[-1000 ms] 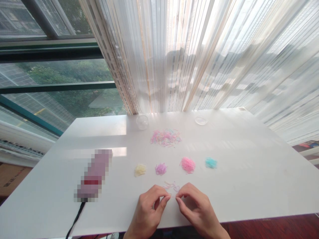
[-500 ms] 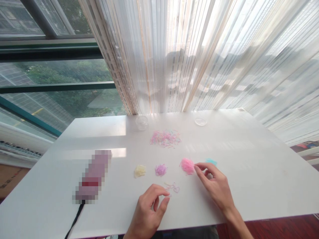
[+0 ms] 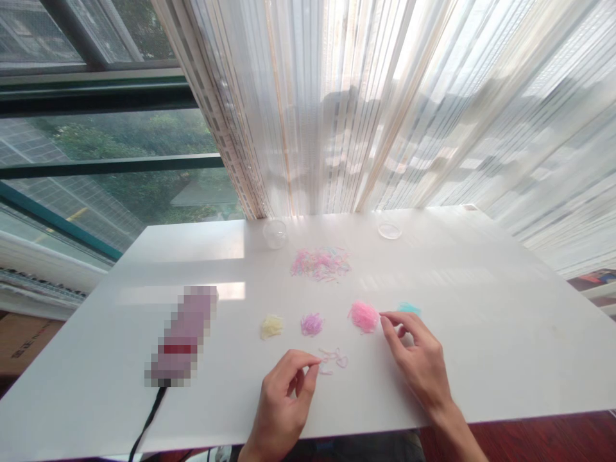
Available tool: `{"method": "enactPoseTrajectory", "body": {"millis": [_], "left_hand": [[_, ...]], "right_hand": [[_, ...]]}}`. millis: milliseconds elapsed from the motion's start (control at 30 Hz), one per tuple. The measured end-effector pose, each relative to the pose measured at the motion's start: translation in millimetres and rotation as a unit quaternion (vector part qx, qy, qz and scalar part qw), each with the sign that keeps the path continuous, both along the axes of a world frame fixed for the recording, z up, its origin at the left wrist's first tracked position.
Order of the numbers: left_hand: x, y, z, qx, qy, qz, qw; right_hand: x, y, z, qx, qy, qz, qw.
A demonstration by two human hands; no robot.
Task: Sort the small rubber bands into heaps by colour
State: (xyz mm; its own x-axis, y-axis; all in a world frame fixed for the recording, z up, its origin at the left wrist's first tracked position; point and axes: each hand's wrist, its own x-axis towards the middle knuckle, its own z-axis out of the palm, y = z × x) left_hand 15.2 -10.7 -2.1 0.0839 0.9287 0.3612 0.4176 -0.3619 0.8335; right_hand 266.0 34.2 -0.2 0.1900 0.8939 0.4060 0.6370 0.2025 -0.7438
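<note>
Pink strands just off the right hand's fingertips

The rounded pile of bright pink, thin, flexible-looking strands lay immediately to the left of the right hand's fingertips, at the edge of their reach. The right hand was plainly nearer to it than the left hand. The pile had no clear long axis; strands poked out of it in several directions. The right thumb and index finger pointed towards it, their tips close together. Whether they touched each other, or had a strand between them, could not be told.

The left hand's thumb and index tips were together, right beside a few loose pale pink and yellowish strands spread just ahead and to the right of them. Any strand in that pinch was too fine to make out.

Straight ahead of the left fingertips was a small purple strand pile, with a pale yellow strand pile ahead of the left knuckles. A teal strand pile sat just beyond the right hand, partly hidden by it. Farther out from both hands, a mixed pastel strand heap lay on the white table.
</note>
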Motion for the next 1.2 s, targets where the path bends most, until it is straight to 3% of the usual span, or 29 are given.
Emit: {"method": "enactPoseTrajectory", "body": {"millis": [167,267,367,633,1200], "left_hand": [[-5,3,1.3,0.039,0.079,0.018,0.996],[-10,7,0.9,0.047,0.141,0.009,0.989],[-13,8,-1.4,0.049,0.183,-0.006,0.982],[-11,7,-9.8,0.08,0.219,-0.006,0.972],[-14,6,0.5,0.062,0.198,-0.039,0.977]], "right_hand": [[-18,-19,1.6,0.069,-0.011,0.093,0.993],[-30,-27,-1.3,0.054,-0.022,0.174,0.983],[-39,-31,-6.3,0.024,-0.046,0.214,0.975],[-43,-33,-15.8,0.001,-0.099,0.23,0.968],[-42,-34,-16.5,0.001,-0.077,0.22,0.973]]}}
